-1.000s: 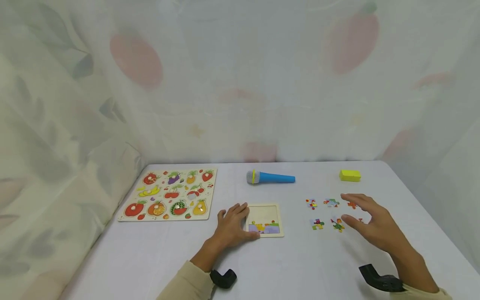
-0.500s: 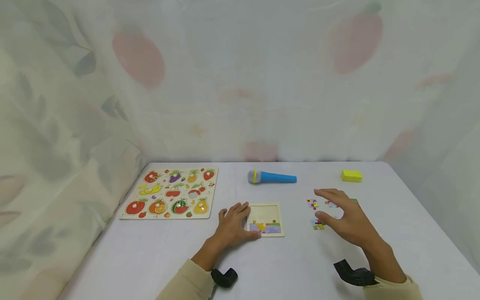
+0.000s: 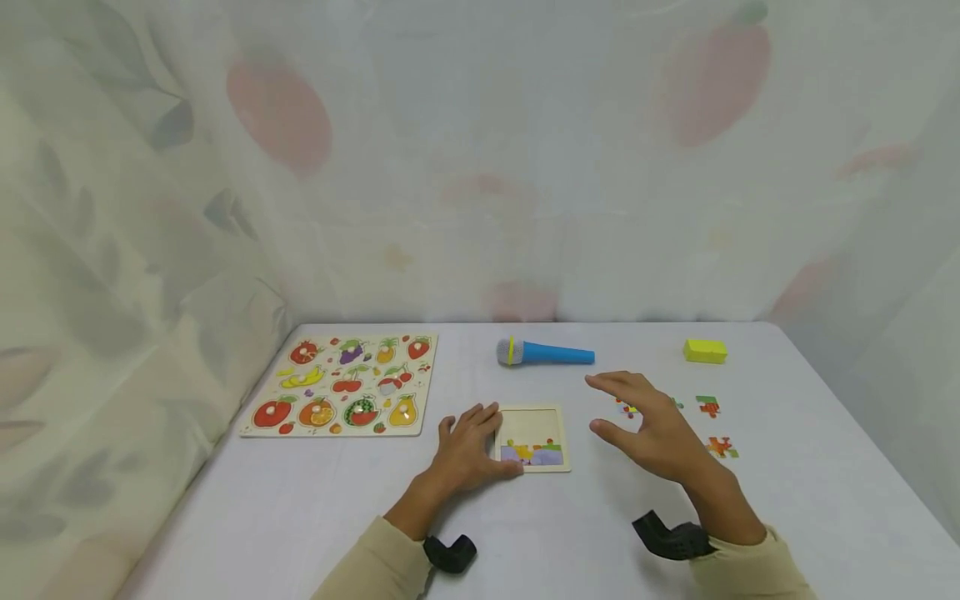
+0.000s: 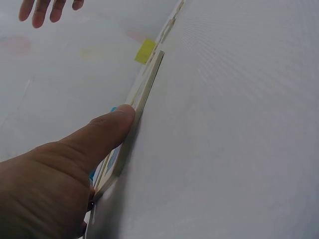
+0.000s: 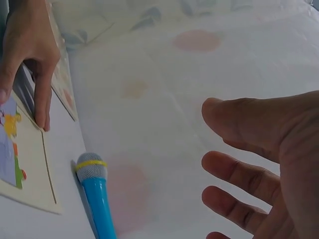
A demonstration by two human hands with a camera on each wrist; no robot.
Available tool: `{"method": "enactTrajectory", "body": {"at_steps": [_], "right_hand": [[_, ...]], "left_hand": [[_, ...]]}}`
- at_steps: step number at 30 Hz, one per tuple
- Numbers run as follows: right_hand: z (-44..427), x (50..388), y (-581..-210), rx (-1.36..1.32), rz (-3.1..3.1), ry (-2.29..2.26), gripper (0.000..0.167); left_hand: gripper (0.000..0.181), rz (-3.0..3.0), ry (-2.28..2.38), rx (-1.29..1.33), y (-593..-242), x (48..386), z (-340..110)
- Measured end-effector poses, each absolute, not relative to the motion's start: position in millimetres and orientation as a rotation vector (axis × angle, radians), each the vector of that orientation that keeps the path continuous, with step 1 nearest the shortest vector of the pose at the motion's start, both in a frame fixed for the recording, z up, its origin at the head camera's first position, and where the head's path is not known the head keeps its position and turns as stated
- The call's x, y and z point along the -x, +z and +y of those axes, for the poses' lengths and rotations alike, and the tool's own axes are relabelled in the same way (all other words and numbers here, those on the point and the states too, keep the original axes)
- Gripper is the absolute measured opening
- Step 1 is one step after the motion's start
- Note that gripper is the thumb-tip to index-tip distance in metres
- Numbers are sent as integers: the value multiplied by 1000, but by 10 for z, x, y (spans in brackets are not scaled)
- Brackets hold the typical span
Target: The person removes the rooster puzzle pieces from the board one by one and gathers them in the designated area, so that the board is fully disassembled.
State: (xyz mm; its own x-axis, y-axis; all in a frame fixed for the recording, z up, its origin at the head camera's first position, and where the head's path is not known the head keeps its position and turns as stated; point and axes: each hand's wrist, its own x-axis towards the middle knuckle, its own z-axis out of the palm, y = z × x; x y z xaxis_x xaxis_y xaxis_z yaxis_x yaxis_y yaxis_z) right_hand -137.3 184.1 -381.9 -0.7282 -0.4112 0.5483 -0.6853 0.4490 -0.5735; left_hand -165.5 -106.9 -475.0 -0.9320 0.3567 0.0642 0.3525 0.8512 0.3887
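Observation:
A small square puzzle board (image 3: 531, 423) lies flat, its lower part filled with a purple, yellow and green picture and its upper part bare wood. My left hand (image 3: 467, 454) rests at its left side, thumb on the near edge and fingertips by the left rim; in the left wrist view the thumb (image 4: 107, 127) presses along that edge. To the right, my right hand (image 3: 656, 437) hovers over the table, thumb and fingers apart with nothing between them. Loose jigsaw pieces (image 3: 708, 406) lie beyond and beside it; some are hidden by the hand.
At the far left lies a fruit peg puzzle (image 3: 345, 387). A blue toy microphone (image 3: 546, 353) is behind the small board, and a yellow block (image 3: 705, 351) sits at the back right. Patterned cloth (image 3: 420, 167) hangs behind the table.
My right hand has moved left, from above the right-hand pieces toward the board, uncovering pieces on the right and covering others. My left hand and the board have stayed in place.

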Motion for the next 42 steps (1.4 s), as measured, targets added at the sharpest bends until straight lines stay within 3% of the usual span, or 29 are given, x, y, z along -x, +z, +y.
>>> {"method": "enactTrajectory", "body": {"at_steps": [42], "right_hand": [[980, 1708, -4590, -993, -2641, 1272, 45]], "left_hand": [[91, 3046, 647, -614, -4791, 1674, -1084]]}}
